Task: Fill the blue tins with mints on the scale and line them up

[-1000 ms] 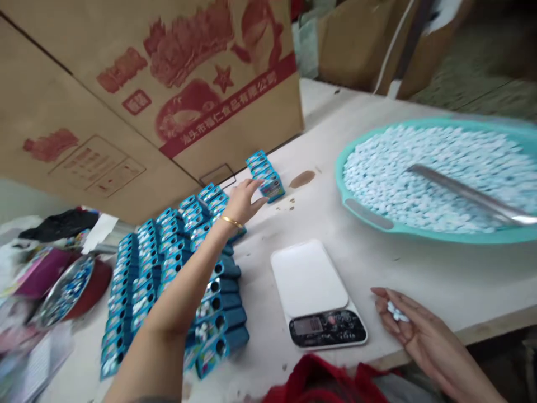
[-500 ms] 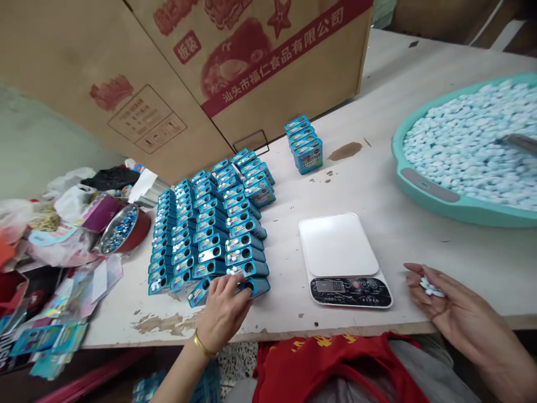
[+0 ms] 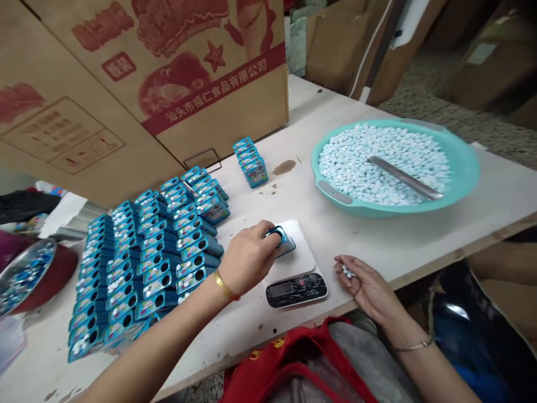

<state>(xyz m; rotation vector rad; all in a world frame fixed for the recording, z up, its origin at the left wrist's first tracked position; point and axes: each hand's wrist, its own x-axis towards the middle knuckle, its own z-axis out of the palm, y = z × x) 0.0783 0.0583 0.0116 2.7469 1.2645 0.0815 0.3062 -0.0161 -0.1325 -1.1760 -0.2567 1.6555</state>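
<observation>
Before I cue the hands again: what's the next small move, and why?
I'd ease the left hand off the blue box, leaving it on the scale. Its fingers grip the box over the white plate, so their touch could skew the reading. The right hand can wait beside the scale, holding its white pellets.

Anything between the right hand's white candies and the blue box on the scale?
Nothing visible stands between the white candies in the right hand and the blue box on the scale. At the box, the left hand's fingers partly hide its top.
</observation>
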